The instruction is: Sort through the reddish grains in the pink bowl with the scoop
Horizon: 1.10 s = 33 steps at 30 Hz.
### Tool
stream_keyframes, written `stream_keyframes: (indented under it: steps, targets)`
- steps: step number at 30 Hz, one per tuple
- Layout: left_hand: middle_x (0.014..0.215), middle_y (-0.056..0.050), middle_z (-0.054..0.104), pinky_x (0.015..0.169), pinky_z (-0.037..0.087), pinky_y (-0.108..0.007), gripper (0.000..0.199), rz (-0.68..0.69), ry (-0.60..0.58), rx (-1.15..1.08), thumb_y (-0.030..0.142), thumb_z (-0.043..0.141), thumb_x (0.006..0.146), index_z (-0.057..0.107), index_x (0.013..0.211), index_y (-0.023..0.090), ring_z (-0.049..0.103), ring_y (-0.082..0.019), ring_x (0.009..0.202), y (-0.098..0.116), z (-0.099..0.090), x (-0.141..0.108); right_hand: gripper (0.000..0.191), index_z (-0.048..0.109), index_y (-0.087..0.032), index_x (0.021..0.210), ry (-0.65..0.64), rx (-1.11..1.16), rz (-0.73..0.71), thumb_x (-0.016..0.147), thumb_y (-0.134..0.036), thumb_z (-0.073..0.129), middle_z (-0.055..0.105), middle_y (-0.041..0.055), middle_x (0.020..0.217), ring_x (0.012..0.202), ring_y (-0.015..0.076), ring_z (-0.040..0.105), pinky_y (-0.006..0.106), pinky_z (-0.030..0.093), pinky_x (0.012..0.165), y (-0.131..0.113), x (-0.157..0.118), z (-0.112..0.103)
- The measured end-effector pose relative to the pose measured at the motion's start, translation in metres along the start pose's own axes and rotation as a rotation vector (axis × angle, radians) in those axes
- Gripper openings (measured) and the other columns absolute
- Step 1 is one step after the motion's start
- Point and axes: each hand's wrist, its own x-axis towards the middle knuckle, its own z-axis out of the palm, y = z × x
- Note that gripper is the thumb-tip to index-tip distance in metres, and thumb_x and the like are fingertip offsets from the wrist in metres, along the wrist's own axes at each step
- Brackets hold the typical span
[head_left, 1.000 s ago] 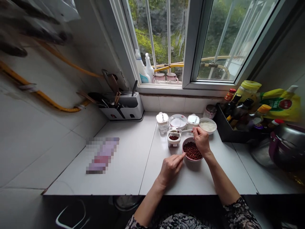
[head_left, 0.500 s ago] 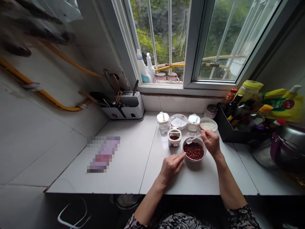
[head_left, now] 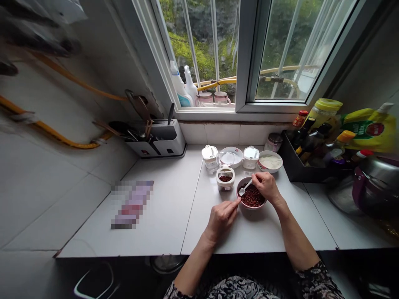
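My right hand [head_left: 266, 187] holds a small white spoon [head_left: 245, 187] by its handle, with the tip down among the dark red grains [head_left: 253, 197]. These grains fill a pink-rimmed bowl [head_left: 250, 207]. My left hand [head_left: 222, 219] rests on the counter in front of the bowl, its pinched fingertips at the rim. Just behind the bowl stands a small white-lidded jar [head_left: 225, 179], open and holding similar red grains. A white bowl of pale powder or paste [head_left: 270, 162] sits beyond my right hand.
Two lidded white containers [head_left: 209, 157] and a white dish [head_left: 230, 158] line the back of the counter. A black tray of bottles [head_left: 296, 164] and a pot [head_left: 375, 187] stand on the right. A utensil holder [head_left: 156, 139] stands at the back left.
My right hand has moved left over the bowl, and the spoon has gone from above the rim down into the grains. My left hand has stayed at the rim.
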Motion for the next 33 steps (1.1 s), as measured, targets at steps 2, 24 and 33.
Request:
stream_keyframes:
  steps: [2,24,33]
  targets:
    - [0.091,-0.008,0.075,0.071,0.060,-0.025,0.037,0.000,0.005,0.002,0.012,0.048,0.098,0.060,0.132,0.018,0.071,-0.016,0.076,0.0002,0.0001,-0.0001,0.042,0.042,-0.021,0.052,-0.001,0.016,0.022,0.093,-0.031,0.046,0.050,-0.0005,0.048,0.049,0.0124,0.043,0.027,0.035,0.061,0.0008,0.0003,-0.0028]
    - [0.095,-0.009,0.075,0.071,0.060,-0.026,0.038,0.002,0.006,-0.013,0.011,0.048,0.097,0.060,0.133,0.018,0.072,-0.016,0.078,0.0004,-0.0011,0.0008,0.044,0.035,-0.021,0.052,-0.090,0.144,0.094,0.091,-0.038,0.044,0.038,-0.0027,0.047,0.049,0.0104,0.035,0.026,0.029,0.052,0.0018,0.0012,-0.0097]
    - [0.092,-0.009,0.075,0.071,0.060,-0.026,0.033,-0.004,0.007,-0.001,0.014,0.048,0.099,0.062,0.129,0.017,0.072,-0.016,0.076,0.0008,-0.0011,0.0001,0.040,0.034,-0.021,0.053,-0.131,0.112,0.021,0.088,-0.034,0.046,0.043,-0.0024,0.046,0.050,0.0111,0.039,0.027,0.037,0.065,-0.0013,0.0015,-0.0078]
